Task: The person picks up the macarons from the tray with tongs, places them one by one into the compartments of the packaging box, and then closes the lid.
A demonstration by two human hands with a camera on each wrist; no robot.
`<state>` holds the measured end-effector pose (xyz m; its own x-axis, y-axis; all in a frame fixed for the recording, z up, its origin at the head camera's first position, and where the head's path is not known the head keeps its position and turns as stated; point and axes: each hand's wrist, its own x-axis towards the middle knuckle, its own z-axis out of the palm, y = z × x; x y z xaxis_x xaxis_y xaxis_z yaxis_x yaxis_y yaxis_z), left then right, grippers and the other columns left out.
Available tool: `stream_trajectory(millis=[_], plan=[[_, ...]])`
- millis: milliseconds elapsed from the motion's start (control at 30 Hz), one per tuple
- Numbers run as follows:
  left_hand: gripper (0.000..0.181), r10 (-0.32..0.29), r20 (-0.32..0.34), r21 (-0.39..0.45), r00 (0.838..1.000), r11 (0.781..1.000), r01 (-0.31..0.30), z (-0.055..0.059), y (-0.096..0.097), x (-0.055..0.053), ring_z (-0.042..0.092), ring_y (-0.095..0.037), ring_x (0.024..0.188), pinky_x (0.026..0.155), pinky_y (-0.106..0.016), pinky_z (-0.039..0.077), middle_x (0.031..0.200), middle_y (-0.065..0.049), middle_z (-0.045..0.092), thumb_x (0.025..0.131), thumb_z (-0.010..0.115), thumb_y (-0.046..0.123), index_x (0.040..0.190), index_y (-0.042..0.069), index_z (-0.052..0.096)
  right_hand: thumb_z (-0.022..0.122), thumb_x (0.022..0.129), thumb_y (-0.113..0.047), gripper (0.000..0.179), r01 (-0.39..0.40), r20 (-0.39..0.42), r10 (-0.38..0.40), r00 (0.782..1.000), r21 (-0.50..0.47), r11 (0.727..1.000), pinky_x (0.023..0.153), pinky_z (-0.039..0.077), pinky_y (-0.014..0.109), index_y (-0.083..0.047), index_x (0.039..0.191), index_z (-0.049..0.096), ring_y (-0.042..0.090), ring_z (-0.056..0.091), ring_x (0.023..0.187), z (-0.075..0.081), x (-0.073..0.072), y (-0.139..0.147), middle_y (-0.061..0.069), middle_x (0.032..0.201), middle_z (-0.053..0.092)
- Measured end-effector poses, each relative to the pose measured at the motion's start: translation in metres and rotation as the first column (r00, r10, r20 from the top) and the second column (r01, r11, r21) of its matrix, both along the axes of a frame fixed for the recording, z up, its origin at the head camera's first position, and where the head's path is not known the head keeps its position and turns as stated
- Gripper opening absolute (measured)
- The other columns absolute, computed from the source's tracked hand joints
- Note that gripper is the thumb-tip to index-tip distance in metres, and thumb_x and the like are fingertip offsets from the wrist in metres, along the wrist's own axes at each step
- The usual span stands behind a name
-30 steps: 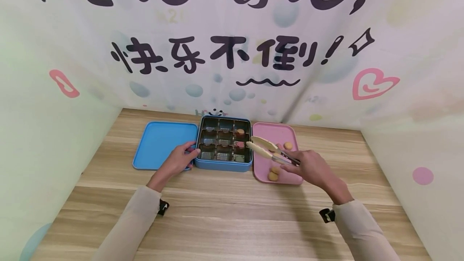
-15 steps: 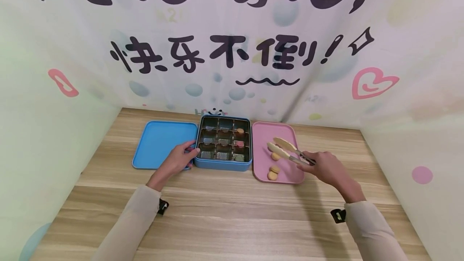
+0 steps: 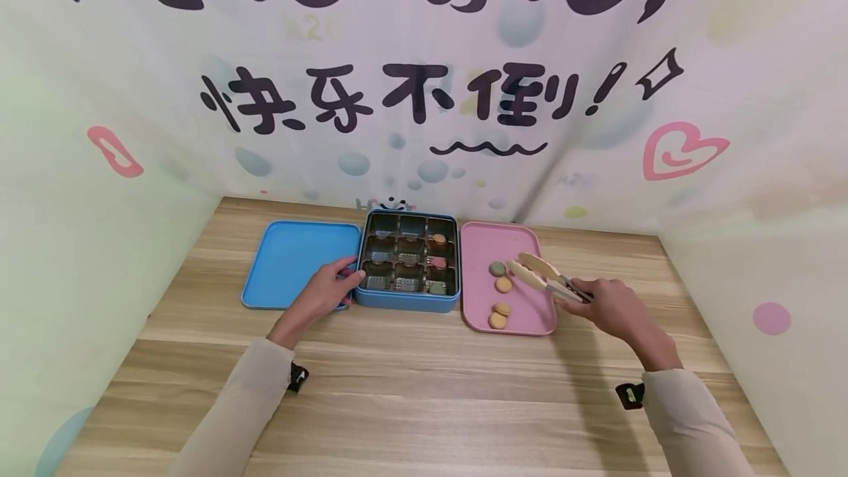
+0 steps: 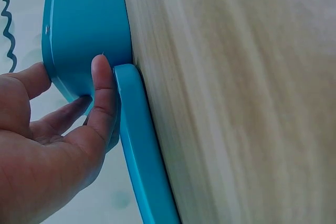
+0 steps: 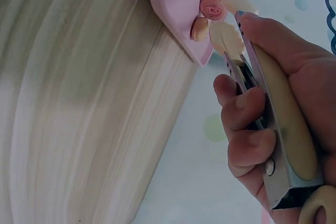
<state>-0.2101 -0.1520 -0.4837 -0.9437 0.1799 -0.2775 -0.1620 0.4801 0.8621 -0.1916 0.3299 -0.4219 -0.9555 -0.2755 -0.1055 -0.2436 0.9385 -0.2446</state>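
Observation:
The left hand (image 3: pixel 324 289) rests at the front left corner of the blue box (image 3: pixel 407 303), thumb at the rim and other fingers along its side. In the left wrist view those fingers lie between the box and the blue lid (image 4: pixel 144 145). Macarons sit in the right column of the box's dark compartment insert: orange (image 3: pixel 439 239), pink (image 3: pixel 438 262) and green (image 3: pixel 437 288). The right hand (image 3: pixel 616 308) grips tongs (image 5: pixel 281 114), tips spread above the pink tray (image 3: pixel 482 241). A pink macaron (image 5: pixel 212 8) appears beside the tips in the right wrist view.
On the tray lie a green macaron (image 3: pixel 497 269), an orange macaron (image 3: pixel 503 284) and two more orange ones near the front. A printed white curtain (image 3: pixel 397 175) closes off the back of the wooden table (image 3: pixel 424 389).
The right hand and tongs have moved right, from beside the box to the tray's right side, uncovering the green and orange macarons. The left hand stays at the box.

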Motion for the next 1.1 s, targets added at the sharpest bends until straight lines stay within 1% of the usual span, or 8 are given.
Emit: stream_trajectory(millis=[133,333,467,567,667,900,1000,1100], plan=[[0.062,0.000,0.001,0.000,1.000,1.000,0.000,0.000,0.000,0.000,0.067,-0.028,0.082,0.071,-0.034,0.055,0.139,-0.025,0.049,0.105,0.050,0.032,0.157,0.005,0.028,0.071,0.091,-0.038,0.050,-0.006,0.018,0.005,1.000,0.018,1.000,0.054,0.031,0.029,-0.007,0.131,0.066,0.014,0.036,0.055,-0.002,0.000,0.001,-0.004,0.060,0.034],[0.062,-0.001,0.001,-0.005,1.000,1.000,0.001,-0.001,0.000,-0.001,0.067,-0.027,0.082,0.071,-0.034,0.055,0.139,-0.025,0.049,0.105,0.050,0.032,0.157,0.005,0.028,0.071,0.091,-0.039,0.036,-0.031,-0.022,0.031,0.999,0.034,0.999,0.053,0.030,0.029,-0.013,0.116,0.070,0.013,0.036,0.055,-0.002,0.001,0.000,-0.006,0.059,0.034],[0.063,-0.003,0.002,-0.002,1.000,1.000,0.003,-0.001,0.000,0.000,0.067,-0.027,0.081,0.071,-0.034,0.054,0.138,-0.025,0.050,0.105,0.050,0.033,0.157,0.005,0.028,0.071,0.091,-0.040,0.041,-0.036,-0.040,0.038,0.999,0.032,0.999,0.052,0.029,0.029,-0.011,0.120,0.070,0.012,0.033,0.054,-0.001,0.002,0.000,-0.006,0.059,0.032],[0.063,-0.002,0.002,-0.005,1.000,1.000,0.002,-0.001,0.000,-0.001,0.067,-0.027,0.081,0.071,-0.034,0.054,0.138,-0.025,0.050,0.105,0.050,0.033,0.157,0.005,0.028,0.071,0.091,-0.040,0.049,-0.033,-0.056,0.034,0.998,0.009,0.999,0.053,0.031,0.028,-0.009,0.129,0.067,0.012,0.034,0.054,0.000,0.003,-0.002,-0.006,0.059,0.033],[0.063,0.003,0.004,-0.009,1.000,1.000,-0.003,0.000,0.000,-0.001,0.067,-0.027,0.081,0.072,-0.034,0.055,0.139,-0.025,0.050,0.105,0.050,0.033,0.157,0.006,0.028,0.072,0.091,-0.039,0.049,-0.036,-0.075,0.034,0.997,-0.024,0.999,0.054,0.032,0.028,-0.011,0.130,0.067,0.012,0.037,0.055,0.001,0.003,-0.007,-0.005,0.061,0.034],[0.062,-0.002,-0.003,-0.010,1.000,1.000,0.002,0.000,0.001,-0.001,0.067,-0.027,0.080,0.071,-0.034,0.054,0.136,-0.025,0.050,0.105,0.050,0.032,0.156,0.005,0.028,0.073,0.090,-0.039,0.057,-0.035,-0.074,0.030,0.997,-0.067,0.997,0.053,0.032,0.027,-0.011,0.138,0.060,0.012,0.035,0.055,0.007,0.004,-0.026,-0.005,0.061,0.035],[0.061,0.002,-0.004,-0.011,1.000,1.000,-0.002,0.001,0.001,-0.001,0.067,-0.027,0.080,0.071,-0.034,0.054,0.136,-0.025,0.051,0.105,0.050,0.031,0.156,0.004,0.029,0.074,0.089,-0.037,0.058,-0.047,-0.081,0.041,0.996,-0.083,0.995,0.054,0.032,0.027,-0.011,0.139,0.060,0.012,0.035,0.055,0.008,0.004,-0.035,-0.005,0.061,0.034],[0.061,0.005,0.000,-0.015,1.000,1.000,-0.005,0.001,0.001,-0.001,0.067,-0.027,0.081,0.071,-0.034,0.054,0.136,-0.025,0.050,0.105,0.050,0.031,0.156,0.005,0.029,0.075,0.088,-0.039,0.059,-0.064,-0.082,0.056,0.995,-0.100,0.993,0.053,0.033,0.026,-0.011,0.139,0.060,0.012,0.036,0.056,0.009,0.004,-0.045,-0.005,0.062,0.035]])
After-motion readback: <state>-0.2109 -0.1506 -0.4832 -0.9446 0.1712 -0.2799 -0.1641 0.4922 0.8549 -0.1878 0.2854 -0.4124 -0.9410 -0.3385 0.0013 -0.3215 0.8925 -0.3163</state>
